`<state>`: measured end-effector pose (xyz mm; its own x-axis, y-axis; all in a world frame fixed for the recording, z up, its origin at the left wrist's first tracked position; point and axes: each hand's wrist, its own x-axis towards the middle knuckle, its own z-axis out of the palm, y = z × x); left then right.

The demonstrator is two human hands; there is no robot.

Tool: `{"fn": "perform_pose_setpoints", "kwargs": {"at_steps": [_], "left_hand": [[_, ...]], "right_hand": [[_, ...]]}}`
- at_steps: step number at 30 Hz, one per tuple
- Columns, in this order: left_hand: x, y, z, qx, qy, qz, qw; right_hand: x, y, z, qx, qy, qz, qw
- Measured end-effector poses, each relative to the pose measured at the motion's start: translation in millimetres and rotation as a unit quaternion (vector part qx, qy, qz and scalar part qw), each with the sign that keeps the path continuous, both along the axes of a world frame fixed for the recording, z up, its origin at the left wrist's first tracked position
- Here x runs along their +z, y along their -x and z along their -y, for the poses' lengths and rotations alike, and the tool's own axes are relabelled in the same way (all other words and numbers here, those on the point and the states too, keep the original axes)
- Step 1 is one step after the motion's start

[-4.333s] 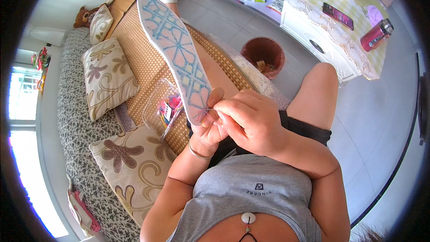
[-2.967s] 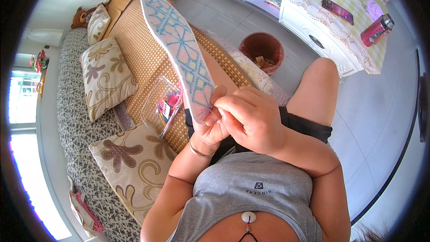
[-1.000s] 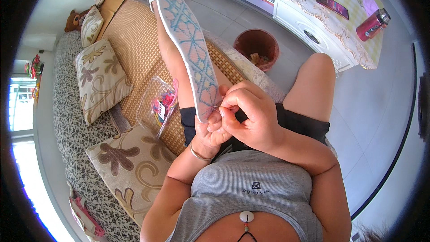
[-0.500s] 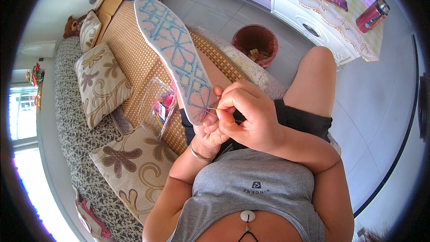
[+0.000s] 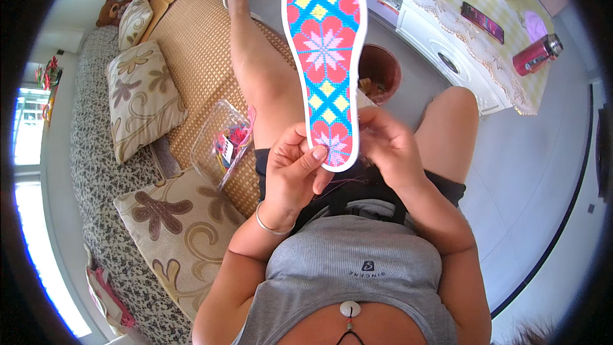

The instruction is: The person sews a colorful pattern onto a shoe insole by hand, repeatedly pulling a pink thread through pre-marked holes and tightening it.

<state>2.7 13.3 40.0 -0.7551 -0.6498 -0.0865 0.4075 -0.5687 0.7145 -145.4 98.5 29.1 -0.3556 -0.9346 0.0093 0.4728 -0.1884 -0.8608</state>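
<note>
An embroidered insole [image 5: 327, 51] stands upright in front of me, its bright side of red and pink flowers, blue bands and yellow diamonds facing me. My left hand [image 5: 290, 166] grips the lower left edge of its rounded end, thumb pressed on the stitched front. At the lower right edge is my right hand [image 5: 391, 147], fingers curled in and their tips partly hidden behind the insole; whatever they pinch cannot be seen. A thin pink thread [image 5: 348, 182] trails below the insole over my dark shorts. No needle is visible.
On the woven mat to my left lies a clear plastic box [image 5: 220, 144] of coloured thread, near patterned cushions [image 5: 147, 99]. A brown bin [image 5: 383, 73] stands on the floor ahead. The table at right holds a phone [image 5: 483, 22] and a red flask [image 5: 537, 55].
The insole has been turned from its paler back to its bright front and swung upright toward the middle. My right hand has moved from in front of it, with the needle, to its right edge.
</note>
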Motion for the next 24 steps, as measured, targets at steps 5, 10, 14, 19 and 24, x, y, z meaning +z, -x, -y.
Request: {"fn": "perform_pose_setpoints", "kwargs": {"at_steps": [5, 10, 14, 19, 24], "left_hand": [[-2, -4, -4, 0.044, 0.065, 0.041, 0.996], [-2, -5, -6, 0.048, 0.098, 0.061, 0.992], [1, -4, -11, 0.062, 0.138, 0.086, 0.985], [-5, 3, 3, 0.143, 0.255, 0.199, 0.935], [-20, -24, 65, 0.293, 0.366, 0.243, 0.849]], "right_hand": [[5, 15, -3, -0.261, 0.061, -0.403, 0.875], [20, 2, -2, -0.240, 0.101, -0.547, 0.795], [18, -5, 3, -0.221, 0.115, -0.624, 0.741], [44, -13, -13, -0.084, 0.246, -0.496, 0.828], [51, 79, -81, -0.193, 0.255, 0.031, 0.947]]}}
